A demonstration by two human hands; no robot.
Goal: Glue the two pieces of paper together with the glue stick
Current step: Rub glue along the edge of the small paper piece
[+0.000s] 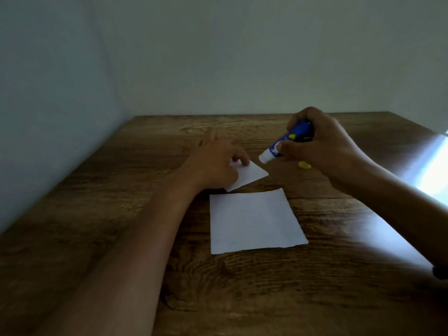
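A larger white sheet of paper (254,221) lies flat on the wooden table (121,214). Just beyond it, a smaller white piece of paper (249,177) is pinched at its far edge by my left hand (215,163), with its right corner sticking out. My right hand (322,144) grips a blue glue stick (288,141), uncapped, its white tip pointing down-left and hovering a little above the small paper's right corner. A yellow cap (304,165) rests on the table under my right hand.
A pale wall runs along the table's left and far edges. Bright light falls across the table's right side (431,170). A small dark object (440,272) shows at the right edge of view.
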